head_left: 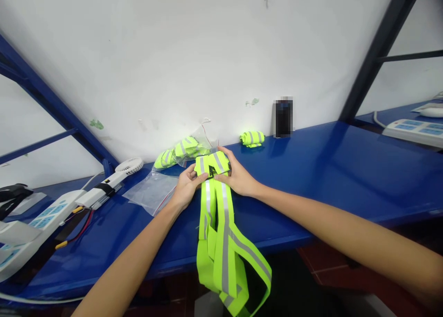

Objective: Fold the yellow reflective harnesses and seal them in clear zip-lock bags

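Between my hands is a neon-yellow reflective vest (225,243) made of straps with grey stripes. Its upper end is folded over on itself, and the long straps hang down past the table's front edge in loops. My left hand (188,184) grips the folded end from the left, thumb on top. On the other side my right hand (238,173) holds the same fold, its thumb near a small black piece at the middle and its index finger reaching along the far side. The fingers beneath the fold are partly hidden.
Behind my hands lie bagged yellow reflective straps (185,148) and a clear plastic bag (150,190). A rolled yellow bundle (252,138) and a blurred dark object (283,117) stand by the wall. At left are a small white fan (129,165), power strip (51,215) and wires (81,229).
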A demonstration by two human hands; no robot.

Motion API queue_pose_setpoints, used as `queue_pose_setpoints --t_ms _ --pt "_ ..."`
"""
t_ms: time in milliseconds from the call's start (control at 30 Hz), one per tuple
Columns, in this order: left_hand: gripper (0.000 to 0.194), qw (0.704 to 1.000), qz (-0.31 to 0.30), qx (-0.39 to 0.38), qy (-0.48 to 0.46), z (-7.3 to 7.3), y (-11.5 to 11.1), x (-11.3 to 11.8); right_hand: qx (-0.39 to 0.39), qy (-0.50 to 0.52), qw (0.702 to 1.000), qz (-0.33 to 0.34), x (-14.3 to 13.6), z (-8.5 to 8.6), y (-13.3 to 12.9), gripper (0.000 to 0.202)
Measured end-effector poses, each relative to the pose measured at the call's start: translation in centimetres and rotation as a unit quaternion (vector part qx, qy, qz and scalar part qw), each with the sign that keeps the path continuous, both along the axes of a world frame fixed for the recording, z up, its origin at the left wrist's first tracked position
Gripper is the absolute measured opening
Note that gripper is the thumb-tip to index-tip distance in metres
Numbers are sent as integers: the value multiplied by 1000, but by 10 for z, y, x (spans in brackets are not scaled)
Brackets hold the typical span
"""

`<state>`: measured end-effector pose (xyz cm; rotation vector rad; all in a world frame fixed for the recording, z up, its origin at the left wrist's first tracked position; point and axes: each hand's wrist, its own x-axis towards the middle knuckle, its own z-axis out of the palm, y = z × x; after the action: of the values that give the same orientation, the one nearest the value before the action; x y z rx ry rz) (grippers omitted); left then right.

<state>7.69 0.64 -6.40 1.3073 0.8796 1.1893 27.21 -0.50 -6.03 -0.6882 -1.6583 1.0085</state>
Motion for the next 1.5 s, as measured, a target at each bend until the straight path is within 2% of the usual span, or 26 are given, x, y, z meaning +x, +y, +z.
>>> queue_pose_setpoints --t_ms 167,267,333,433,500,700,967,1133,1300,1367,1433,1500 --pt "49 998 2 31 61 6 -5 1 33 -39 998 -42 3 2 -1 89" --pt "46 996 14 53 77 8 -7 3 21 -47 997 -54 2 4 -3 92" --pt "47 995 24 61 76 9 -8 4 -19 -29 998 -46 1 6 -5 94" --pt "50 994 36 69 81 7 -7 4 -117 11 993 -21 -1 7 -4 85" --pt "50 993 38 70 83 6 -5 3 -144 17 989 -1 -2 5 -1 84" --pt "48 993 33 70 87 1 -1 -1 -95 2 994 56 1 -4 7 92" --pt "42 991 -41 91 91 -4 -3 1 -90 7 995 44 3 4 1 96" --pt "42 988 -38 108 100 -2 -7 1 -91 15 995 32 2 4 0 99" --pt "39 984 -44 139 97 -1 -10 1 -52 -3 999 2 2 3 0 96" --pt "39 985 -46 139 85 0 -9 2 -62 7 998 7 0 4 -2 98" --pt "40 989 -42 123 65 1 -8 2 -90 32 995 40 -2 7 -5 94" --pt "41 993 -29 105 46 1 -6 1 -146 65 983 89 -4 10 -8 76"
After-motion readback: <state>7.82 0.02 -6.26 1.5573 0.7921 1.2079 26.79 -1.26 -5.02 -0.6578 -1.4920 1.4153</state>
